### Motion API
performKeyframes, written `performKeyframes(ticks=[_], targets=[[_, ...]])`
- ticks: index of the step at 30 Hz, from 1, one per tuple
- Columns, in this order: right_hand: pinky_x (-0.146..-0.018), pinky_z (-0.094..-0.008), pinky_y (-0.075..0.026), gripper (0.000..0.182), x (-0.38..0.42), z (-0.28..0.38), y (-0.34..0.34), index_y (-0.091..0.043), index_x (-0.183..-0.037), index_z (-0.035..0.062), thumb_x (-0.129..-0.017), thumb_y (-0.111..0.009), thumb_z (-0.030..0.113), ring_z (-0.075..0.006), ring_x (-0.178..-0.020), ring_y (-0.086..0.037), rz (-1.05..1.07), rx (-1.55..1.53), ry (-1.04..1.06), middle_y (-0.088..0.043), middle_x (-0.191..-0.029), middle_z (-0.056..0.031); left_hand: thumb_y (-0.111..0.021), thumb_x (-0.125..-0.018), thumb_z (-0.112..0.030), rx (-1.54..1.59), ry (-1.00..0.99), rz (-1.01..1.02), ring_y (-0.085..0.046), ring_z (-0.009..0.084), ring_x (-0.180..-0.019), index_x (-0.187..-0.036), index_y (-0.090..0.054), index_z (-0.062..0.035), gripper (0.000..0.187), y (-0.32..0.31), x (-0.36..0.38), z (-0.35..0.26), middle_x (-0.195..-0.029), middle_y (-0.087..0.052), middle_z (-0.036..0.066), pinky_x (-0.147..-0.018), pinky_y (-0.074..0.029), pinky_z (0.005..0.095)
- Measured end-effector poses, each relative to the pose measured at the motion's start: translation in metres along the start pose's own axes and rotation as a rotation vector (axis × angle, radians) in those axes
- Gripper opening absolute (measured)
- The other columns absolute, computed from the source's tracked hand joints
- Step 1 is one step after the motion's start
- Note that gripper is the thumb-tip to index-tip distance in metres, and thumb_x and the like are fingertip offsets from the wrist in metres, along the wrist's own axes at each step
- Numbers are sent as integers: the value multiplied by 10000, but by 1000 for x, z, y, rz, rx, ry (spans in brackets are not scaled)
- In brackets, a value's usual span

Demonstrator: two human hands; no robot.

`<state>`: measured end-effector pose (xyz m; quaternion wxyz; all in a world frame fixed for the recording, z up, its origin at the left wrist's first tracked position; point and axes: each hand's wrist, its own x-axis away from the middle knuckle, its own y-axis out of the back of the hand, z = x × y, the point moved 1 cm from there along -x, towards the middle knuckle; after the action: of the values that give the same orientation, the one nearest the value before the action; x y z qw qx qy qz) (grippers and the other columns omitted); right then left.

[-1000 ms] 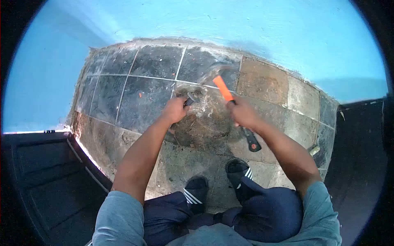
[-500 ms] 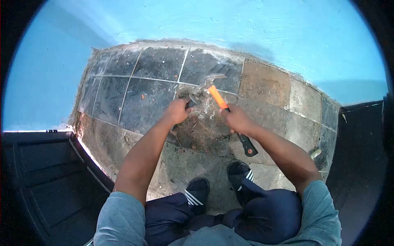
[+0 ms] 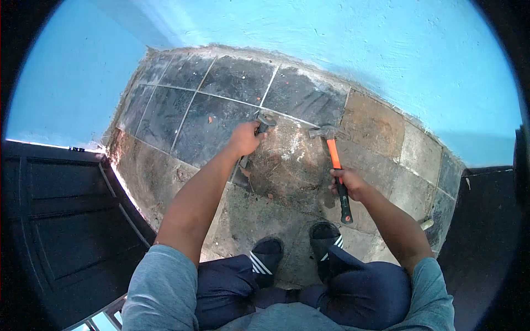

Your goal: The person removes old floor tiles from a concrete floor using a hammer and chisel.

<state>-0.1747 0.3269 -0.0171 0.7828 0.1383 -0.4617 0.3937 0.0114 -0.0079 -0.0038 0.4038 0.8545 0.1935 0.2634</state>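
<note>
My left hand point(image 3: 246, 139) is wrapped round a chisel point(image 3: 266, 121), whose wide grey head shows above the fist. Its lower end slants down toward the edge of a dark floor tile and is mostly hidden by the hand. My right hand point(image 3: 351, 183) grips the black lower handle of a claw hammer point(image 3: 334, 153) with an orange neck. The hammer's metal head is to the right of the chisel and apart from it. Beneath both tools is a rough brown patch of floor point(image 3: 287, 171) with whitish scuffs.
Dark square tiles point(image 3: 215, 122) with pale joints run along the blue wall point(image 3: 331, 33). Brown and grey tiles point(image 3: 372, 121) lie to the right. My sandalled feet point(image 3: 267, 255) stand close below. A black panelled door point(image 3: 77, 220) is at the left, with small chips scattered on the floor.
The hammer has moved right, away from the chisel head, and its handle is now more upright. My left hand keeps its grip on the chisel. The view has shifted slightly.
</note>
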Motion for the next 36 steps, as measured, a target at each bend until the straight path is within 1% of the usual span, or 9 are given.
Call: performKeyframes(ticks=[8, 15, 20, 25, 27, 29, 32, 34, 36], targets=[[-547, -338, -509, 233, -18, 4, 3, -558, -1105, 62, -1001, -633, 257, -208, -693, -668, 28, 59, 13, -611, -876, -61, -711, -909, -302, -26, 48, -106, -674, 449, -965, -1066, -685, 13, 353, 11, 20, -14, -985, -709, 262, -840, -522, 514], [-563, -315, -487, 162, -11, 8, -4, -556, -1110, 84, -993, -612, 180, -167, -686, -627, 75, 53, 122, -591, -813, -23, -732, -902, -314, 157, -26, -237, -683, 441, -861, -998, -689, 29, 359, -4, 18, 15, -877, -709, 238, -756, -528, 477], [-513, -324, -450, 143, -9, 19, -9, -565, -1063, 53, -1008, -593, 181, -148, -591, -564, -26, 130, 161, -540, -721, -15, -734, -915, -300, 6, 23, -90, -722, 378, -892, -1047, -665, 41, 372, 7, 22, -6, -957, -728, 233, -764, -539, 436], [-445, -324, -402, 260, 19, 92, -12, -570, -999, 30, -1047, -556, 285, -133, -469, -474, -294, 352, 441, -468, -616, -2, -749, -888, -319, 5, -29, -90, -707, 399, -863, -1000, -673, 25, 369, -5, 16, -4, -906, -719, 221, -747, -537, 446], [-456, -321, -410, 309, 48, 139, -24, -583, -976, 31, -1058, -538, 325, -125, -496, -488, -405, 326, 608, -502, -649, -4, -756, -874, -328, -42, -14, -84, -697, 412, -842, -966, -676, 18, 366, -1, 19, -13, -870, -711, 218, -737, -536, 455], [-468, -301, -422, 333, 56, 170, -26, -605, -1015, 33, -1064, -528, 353, -109, -527, -520, -343, 121, 755, -545, -697, -15, -758, -866, -333, -24, -57, -124, -688, 425, -826, -933, -673, 17, 366, -7, 17, -9, -841, -702, 219, -734, -533, 470], [-546, -359, -481, 382, 51, 181, -46, -612, -1096, 7, -1060, -524, 377, -187, -600, -603, -430, 129, 839, -624, -765, -80, -757, -862, -342, -34, -70, -144, -683, 433, -815, -913, -667, 13, 371, -8, 17, -13, -822, -696, 219, -734, -529, 492], [-656, -443, -516, 421, 37, 158, -74, -602, -1154, -17, -1055, -517, 383, -300, -692, -654, -657, 561, 822, -669, -821, -155, -757, -861, -351, -54, -65, -132, -682, 435, -819, -914, -667, 11, 376, -7, 19, -18, -823, -696, 220, -736, -527, 502], [-762, -506, -512, 426, 10, 118, -87, -625, -1135, -28, -1045, -523, 376, -384, -806, -669, -435, 832, 963, -685, -855, -205, -757, -860, -360, -79, -65, -104, -682, 437, -828, -920, -670, 7, 383, -8, 20, -21, -830, -697, 221, -740, -526, 507]])
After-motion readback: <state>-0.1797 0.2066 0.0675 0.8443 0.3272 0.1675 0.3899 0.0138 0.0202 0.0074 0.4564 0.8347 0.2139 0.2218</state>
